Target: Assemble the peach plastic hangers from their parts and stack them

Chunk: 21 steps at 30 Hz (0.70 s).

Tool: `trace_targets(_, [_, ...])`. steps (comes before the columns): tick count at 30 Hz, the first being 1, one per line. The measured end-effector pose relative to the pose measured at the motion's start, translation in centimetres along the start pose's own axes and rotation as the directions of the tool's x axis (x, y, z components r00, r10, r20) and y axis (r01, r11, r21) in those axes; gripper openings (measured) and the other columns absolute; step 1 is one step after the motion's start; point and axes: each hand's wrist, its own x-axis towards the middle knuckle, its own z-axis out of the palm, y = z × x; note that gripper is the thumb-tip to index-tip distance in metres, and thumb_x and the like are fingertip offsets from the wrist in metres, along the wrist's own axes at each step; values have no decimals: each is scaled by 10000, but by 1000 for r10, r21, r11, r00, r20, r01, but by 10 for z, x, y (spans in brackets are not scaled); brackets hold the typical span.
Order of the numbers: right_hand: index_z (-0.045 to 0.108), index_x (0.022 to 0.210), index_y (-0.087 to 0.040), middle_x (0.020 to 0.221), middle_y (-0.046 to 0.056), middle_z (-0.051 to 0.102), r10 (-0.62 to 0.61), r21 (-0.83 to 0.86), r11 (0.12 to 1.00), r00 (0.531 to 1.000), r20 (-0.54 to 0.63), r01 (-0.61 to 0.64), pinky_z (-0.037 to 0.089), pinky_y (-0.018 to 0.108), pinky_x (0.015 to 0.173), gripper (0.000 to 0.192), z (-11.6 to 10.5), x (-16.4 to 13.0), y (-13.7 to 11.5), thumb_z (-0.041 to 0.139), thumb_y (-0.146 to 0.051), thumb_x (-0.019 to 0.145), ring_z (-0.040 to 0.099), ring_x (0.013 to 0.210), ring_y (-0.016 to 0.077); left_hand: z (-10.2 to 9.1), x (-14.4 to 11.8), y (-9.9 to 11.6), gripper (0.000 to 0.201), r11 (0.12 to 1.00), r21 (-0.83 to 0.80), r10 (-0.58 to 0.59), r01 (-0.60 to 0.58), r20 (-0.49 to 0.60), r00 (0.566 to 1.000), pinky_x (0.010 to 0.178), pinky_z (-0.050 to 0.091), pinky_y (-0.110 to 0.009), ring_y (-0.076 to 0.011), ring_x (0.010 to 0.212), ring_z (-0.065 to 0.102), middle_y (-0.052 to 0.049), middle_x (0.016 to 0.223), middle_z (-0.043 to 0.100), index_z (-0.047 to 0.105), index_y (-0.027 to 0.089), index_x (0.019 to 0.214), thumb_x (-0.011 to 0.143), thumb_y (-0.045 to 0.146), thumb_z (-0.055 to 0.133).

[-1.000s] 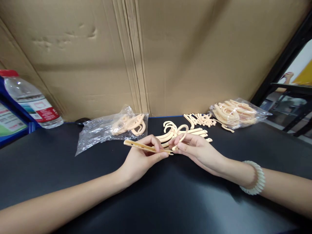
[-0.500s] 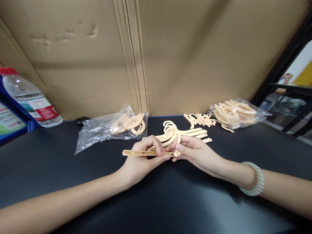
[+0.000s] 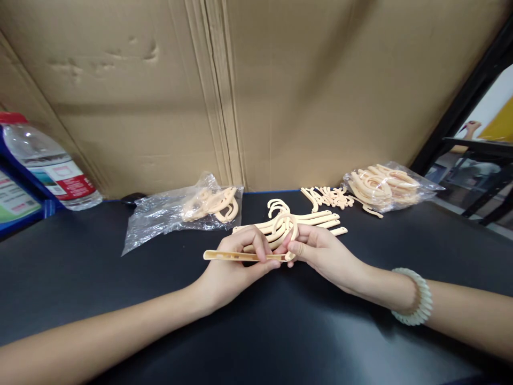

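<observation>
My left hand (image 3: pixel 240 259) is closed around a cream plastic hanger arm (image 3: pixel 224 256), thumb below and fingers above. My right hand (image 3: pixel 316 248) pinches a curved cream hanger hook (image 3: pixel 295 232) of the same plastic. The hook's lower end meets the right end of the arm between my fingertips; whether they are joined I cannot tell. Just behind my hands, several cream hangers (image 3: pixel 316 216) lie side by side on the black table (image 3: pixel 256 331), their hooks pointing away from me and partly hidden by my fingers.
Back left lies a clear plastic bag (image 3: pixel 156 216) with cream hooks in it. Small cream pieces (image 3: pixel 331 197) and another filled bag (image 3: pixel 387 184) sit back right. A water bottle (image 3: pixel 60 166) stands far left. Cardboard (image 3: pixel 320 96) walls the rear; a person's hand (image 3: pixel 472 127) shows beyond a shelf.
The arm's right end and the hook's lower end have dropped slightly, and the arm is tilted a little differently. Both hands keep their holds.
</observation>
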Motion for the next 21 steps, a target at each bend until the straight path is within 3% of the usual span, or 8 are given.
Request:
trace_targets(10, [575, 753, -179, 733, -4, 609, -98, -83, 992, 995, -11, 96, 469, 258, 594, 238, 5, -1, 0, 694, -380, 798, 555, 635, 110, 2, -3, 3, 307, 998, 65, 24, -24, 7, 1000, 636, 456, -273, -131, 660, 541, 29, 659, 518, 488, 174, 590, 755, 202, 745])
trace_targets(17, [584, 766, -190, 768, 9, 612, -135, -151, 980, 990, -47, 127, 470, 280, 650, 250, 9, -3, -5, 686, -414, 805, 566, 709, 136, 2, 0, 4, 267, 970, -129, -213, 206, -46, 976, 641, 481, -255, -121, 672, 584, 44, 714, 561, 497, 184, 765, 749, 273, 749])
trace_targets(21, [572, 704, -201, 749, 3, 594, -181, -170, 972, 979, -96, 163, 473, 277, 632, 250, 8, -3, -9, 705, -394, 789, 548, 690, 135, 2, 2, 0, 260, 958, -169, -237, 230, -24, 971, 700, 503, -268, -125, 719, 608, 40, 764, 567, 514, 182, 791, 729, 255, 755])
